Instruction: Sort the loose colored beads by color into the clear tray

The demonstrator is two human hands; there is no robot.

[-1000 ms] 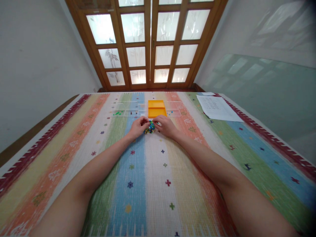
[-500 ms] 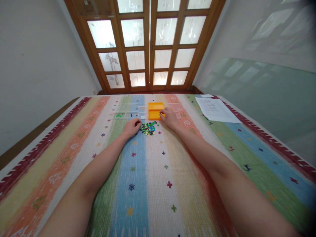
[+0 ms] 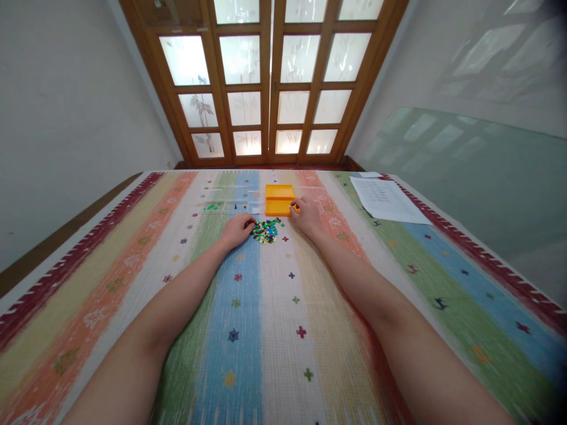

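Note:
A small heap of coloured beads (image 3: 266, 230) lies on the striped cloth (image 3: 266, 319) far ahead of me. My left hand (image 3: 237, 228) rests curled on the cloth, touching the heap's left edge. My right hand (image 3: 305, 213) sits to the heap's right, its fingers pinched together at the front right corner of an orange tray (image 3: 279, 199). What the pinched fingers hold is too small to make out. Clear compartment trays (image 3: 228, 200) with a few green and dark pieces lie left of the orange tray.
A printed paper sheet (image 3: 384, 199) lies at the far right of the cloth. More clear trays (image 3: 319, 198) sit right of the orange tray. Wooden glazed doors (image 3: 270, 82) stand beyond the table. A glass panel (image 3: 478, 171) leans against the right wall.
Both hands were together over the bead heap a second ago. My right hand has moved away to the orange tray's corner. My left hand has drawn back to the heap's left edge.

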